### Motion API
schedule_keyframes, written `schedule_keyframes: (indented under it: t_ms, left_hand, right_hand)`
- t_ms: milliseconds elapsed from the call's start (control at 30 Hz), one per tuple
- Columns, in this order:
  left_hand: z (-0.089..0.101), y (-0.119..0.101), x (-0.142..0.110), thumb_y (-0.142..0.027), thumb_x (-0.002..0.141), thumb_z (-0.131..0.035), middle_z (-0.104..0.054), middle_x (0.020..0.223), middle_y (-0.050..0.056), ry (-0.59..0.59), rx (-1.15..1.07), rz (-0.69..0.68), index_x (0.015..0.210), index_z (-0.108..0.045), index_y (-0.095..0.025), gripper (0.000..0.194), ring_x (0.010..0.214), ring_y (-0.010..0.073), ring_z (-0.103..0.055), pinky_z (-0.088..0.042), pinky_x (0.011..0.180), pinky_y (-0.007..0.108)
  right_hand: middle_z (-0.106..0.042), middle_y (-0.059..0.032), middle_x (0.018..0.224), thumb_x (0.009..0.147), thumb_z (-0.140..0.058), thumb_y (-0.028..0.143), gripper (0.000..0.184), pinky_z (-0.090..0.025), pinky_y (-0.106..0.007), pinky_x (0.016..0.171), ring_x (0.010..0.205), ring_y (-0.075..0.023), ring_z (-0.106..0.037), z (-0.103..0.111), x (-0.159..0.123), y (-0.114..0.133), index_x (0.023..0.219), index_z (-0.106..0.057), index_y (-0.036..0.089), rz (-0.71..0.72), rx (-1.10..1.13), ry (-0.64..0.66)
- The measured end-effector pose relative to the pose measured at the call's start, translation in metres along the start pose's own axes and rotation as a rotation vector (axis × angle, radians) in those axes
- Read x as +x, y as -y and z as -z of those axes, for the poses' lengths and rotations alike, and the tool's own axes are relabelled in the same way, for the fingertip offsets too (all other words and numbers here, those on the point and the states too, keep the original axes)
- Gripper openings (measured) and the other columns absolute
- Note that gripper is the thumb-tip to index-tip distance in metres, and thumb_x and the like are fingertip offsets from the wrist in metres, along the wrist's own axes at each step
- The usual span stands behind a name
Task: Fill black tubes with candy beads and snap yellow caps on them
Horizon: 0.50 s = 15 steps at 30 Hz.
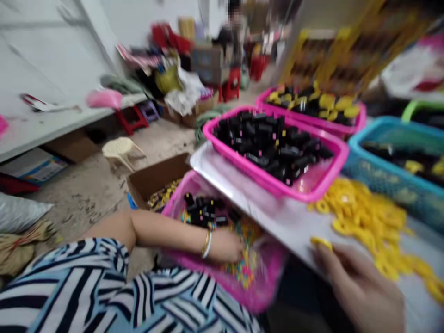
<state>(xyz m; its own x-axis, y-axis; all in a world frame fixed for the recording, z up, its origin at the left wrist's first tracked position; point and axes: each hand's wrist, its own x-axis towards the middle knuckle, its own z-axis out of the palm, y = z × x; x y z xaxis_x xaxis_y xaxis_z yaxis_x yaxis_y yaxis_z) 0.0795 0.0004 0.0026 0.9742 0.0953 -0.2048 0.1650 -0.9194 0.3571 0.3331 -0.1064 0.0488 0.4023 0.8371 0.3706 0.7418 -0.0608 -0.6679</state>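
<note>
My left hand (225,247), with a bangle on the wrist, reaches into a pink basket (267,286) on my lap. The basket holds small multicoloured bits (248,268) and black parts (204,210). The fingers are buried among the bits and blurred. My right hand (360,286) is at the near edge of the white table (277,217), pinching a yellow ring (321,242) at its fingertips. A heap of yellow rings (371,222) lies just beyond it.
On the table stand a pink basket of black parts (274,143), a second pink basket (312,104) with black and yellow parts, and a blue basket (395,162). A cardboard box (156,182), stools and clutter sit on the floor. A person sits far back.
</note>
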Motion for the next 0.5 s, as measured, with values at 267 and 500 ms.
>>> schedule_keyframes:
  t_ms: [267,500]
  left_hand:
    - [-0.017,0.023,-0.021,-0.012,0.082,-0.075,-0.073,0.104,0.007,-0.07,-0.504,-0.033,0.114,-0.067,-0.014,0.033,0.094,0.0162,-0.068,-0.051,0.083,0.023]
    - [0.017,0.01,-0.028,-0.016,0.083,-0.073,-0.074,0.104,0.006,-0.238,-0.879,-0.042,0.112,-0.067,-0.015,0.03,0.09,0.0141,-0.068,-0.051,0.083,0.022]
  right_hand:
    - [-0.069,-0.0055,0.075,0.079,-0.074,0.042,0.027,-0.051,-0.032,0.062,0.061,-0.0169,-0.062,-0.005,-0.013,0.007,0.089,-0.075,0.018,-0.234,0.107,-0.041]
    - [-0.067,-0.0049,0.082,0.081,-0.073,0.045,0.025,-0.049,-0.032,0.058,0.065,-0.0159,-0.059,-0.003,-0.007,0.018,0.089,-0.075,0.021,-0.271,0.122,-0.023]
